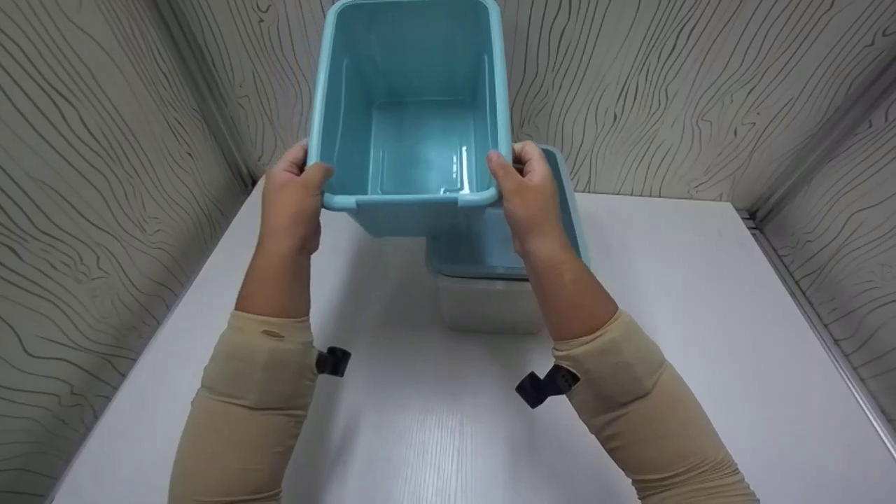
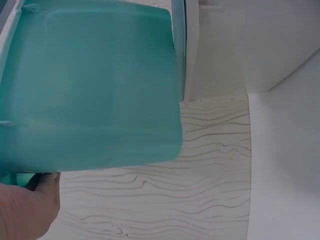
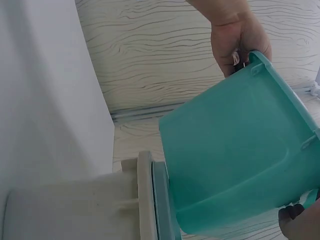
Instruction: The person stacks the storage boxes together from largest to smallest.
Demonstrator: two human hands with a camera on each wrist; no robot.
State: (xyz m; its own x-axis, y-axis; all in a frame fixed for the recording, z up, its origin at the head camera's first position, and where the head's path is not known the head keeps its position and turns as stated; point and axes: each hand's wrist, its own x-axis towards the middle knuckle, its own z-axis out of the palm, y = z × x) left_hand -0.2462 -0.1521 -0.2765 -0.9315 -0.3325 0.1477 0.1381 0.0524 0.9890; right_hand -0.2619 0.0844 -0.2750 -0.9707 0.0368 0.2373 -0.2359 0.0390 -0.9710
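A light blue plastic bin (image 1: pixel 413 150) is held up off the table, tilted so its open mouth faces me. Nothing shows inside it. My left hand (image 1: pixel 290 199) grips its left rim near the lower corner, thumb on the inside. On the opposite side, my right hand (image 1: pixel 530 199) grips the rim in the same way. Behind and below the bin, a whitish storage box (image 1: pixel 490 304) stands on the table with a blue lid (image 1: pixel 476 252) on it. The bin's bottom (image 3: pixel 225 160) is close to that lid; I cannot tell whether they touch.
The white table (image 1: pixel 434 420) reaches back to a wall (image 1: pixel 665 98) with a wood-grain pattern. Similar panels stand left and right. A black camera mount (image 1: pixel 334 362) is on the left sleeve, another (image 1: pixel 546 385) on the right.
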